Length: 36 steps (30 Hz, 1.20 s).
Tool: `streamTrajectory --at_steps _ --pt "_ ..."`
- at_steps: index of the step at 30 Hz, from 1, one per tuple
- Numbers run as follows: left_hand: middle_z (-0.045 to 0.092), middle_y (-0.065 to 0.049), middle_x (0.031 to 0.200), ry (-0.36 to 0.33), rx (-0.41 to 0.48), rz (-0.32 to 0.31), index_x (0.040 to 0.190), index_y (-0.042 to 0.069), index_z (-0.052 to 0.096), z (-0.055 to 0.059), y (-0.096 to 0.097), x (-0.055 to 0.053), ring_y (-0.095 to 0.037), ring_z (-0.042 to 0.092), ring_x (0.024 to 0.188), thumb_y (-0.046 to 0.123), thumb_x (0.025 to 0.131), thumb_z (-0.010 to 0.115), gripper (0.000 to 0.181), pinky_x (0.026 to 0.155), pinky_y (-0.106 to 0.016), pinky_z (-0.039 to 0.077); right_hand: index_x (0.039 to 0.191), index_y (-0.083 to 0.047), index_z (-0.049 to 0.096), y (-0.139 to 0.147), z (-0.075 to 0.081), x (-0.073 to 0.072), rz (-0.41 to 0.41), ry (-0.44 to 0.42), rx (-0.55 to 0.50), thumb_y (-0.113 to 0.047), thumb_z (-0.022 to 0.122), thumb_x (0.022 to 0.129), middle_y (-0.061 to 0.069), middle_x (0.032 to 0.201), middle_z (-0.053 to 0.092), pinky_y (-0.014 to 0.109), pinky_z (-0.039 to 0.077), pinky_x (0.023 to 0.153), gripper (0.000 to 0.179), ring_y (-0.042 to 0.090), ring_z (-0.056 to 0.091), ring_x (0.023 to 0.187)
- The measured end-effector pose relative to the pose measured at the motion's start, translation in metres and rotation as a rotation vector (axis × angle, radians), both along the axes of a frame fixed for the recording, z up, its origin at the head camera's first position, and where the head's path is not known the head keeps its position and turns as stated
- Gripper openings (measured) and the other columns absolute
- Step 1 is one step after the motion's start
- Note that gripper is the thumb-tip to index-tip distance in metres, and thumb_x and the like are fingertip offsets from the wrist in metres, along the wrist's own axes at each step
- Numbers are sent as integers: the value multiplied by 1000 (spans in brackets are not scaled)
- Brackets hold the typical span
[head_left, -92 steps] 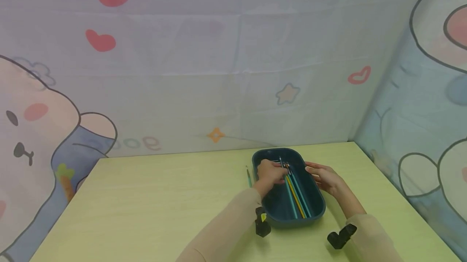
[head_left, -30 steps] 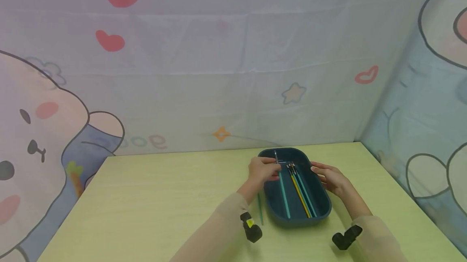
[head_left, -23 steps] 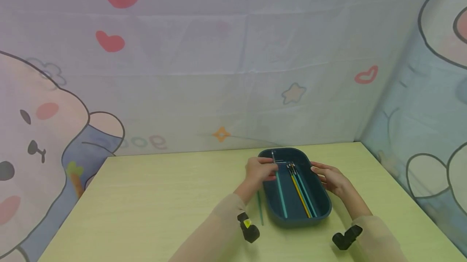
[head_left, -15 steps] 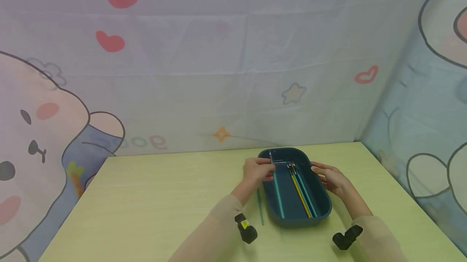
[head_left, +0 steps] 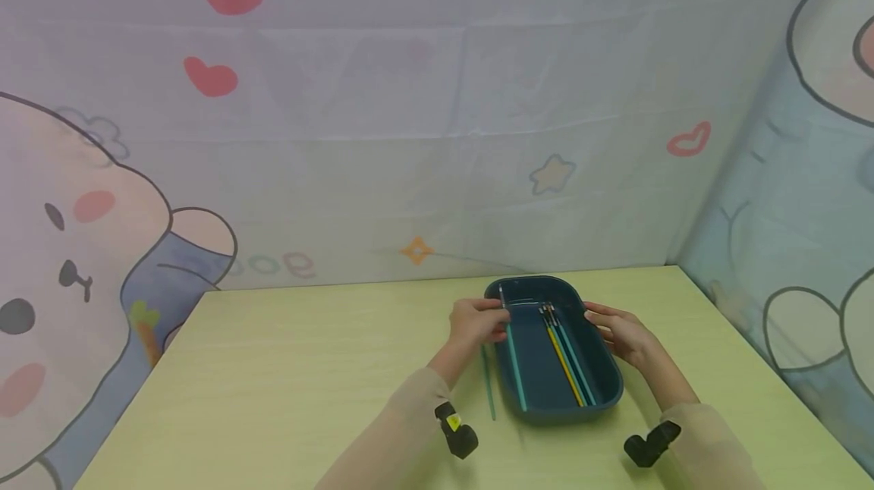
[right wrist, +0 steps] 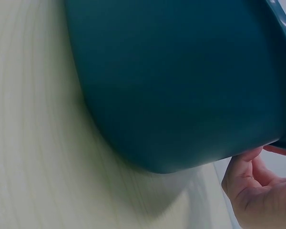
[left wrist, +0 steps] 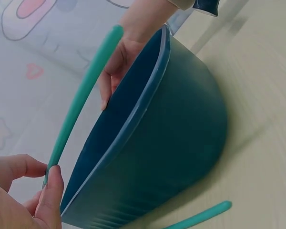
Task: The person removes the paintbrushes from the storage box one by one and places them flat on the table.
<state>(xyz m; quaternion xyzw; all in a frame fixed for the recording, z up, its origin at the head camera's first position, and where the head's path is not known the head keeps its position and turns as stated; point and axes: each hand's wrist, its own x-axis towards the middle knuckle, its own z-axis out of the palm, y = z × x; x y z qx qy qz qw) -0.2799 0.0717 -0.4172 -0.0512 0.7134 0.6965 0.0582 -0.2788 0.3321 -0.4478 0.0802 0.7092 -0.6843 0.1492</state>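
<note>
My left hand [head_left: 474,321] pinches a teal-handled paintbrush [head_left: 516,372] near its metal collar, bristle end pointing away, over the left side of a dark blue plastic bin [head_left: 617,372]. In the left wrist view, thumb and fingers hold the brush [left wrist: 83,90], with its handle above the bin's rim. My right hand [head_left: 623,333] holds the bin's right rim, its fingers along the outer side. Inside the bin lie several more paintbrushes, a yellow-handled one [head_left: 565,367] and teal ones [head_left: 580,369] bunched side by side towards the right, bristles away from me.
Another teal paintbrush [head_left: 488,384] lies on the pale wooden table [head_left: 293,384], just left of the bin. Behind the table hangs a printed cloth [head_left: 355,171], and a second cloth wall [head_left: 737,247] closes the right side. Black wrist cameras sit on both sleeves.
My left hand has carried the pinched paintbrush leftward, away from the bunched brushes to the bin's left side. My right hand stays at the right rim.
</note>
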Motion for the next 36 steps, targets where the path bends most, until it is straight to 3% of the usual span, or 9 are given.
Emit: streamTrajectory --at_steps 15,28,36 --pt "73 -19 89 2 -6 20 111 -4 69 -3 -14 3 -7 59 50 0 77 67 34 48 -20 56 152 -1 21 1 -1 1 22 9 20 -27 53 98 -18 96 61 21 57 77 67 -1 63 87" --pt "74 -18 93 18 -10 15 112 -2 69 -14 -26 6 -8 63 54 1 77 66 35 51 -23 58 152 -2 21 -1 -1 1 35 17 38 -27 51 99 -16 102 59 22 57 79 66 -1 63 89" --pt "74 -17 87 15 -17 46 108 -2 71 -19 -29 5 -10 64 54 1 74 67 35 50 -23 58 152 -3 21 -1 -2 1 26 12 47 -29 53 99 -13 106 59 23 57 80 67 -1 63 90"
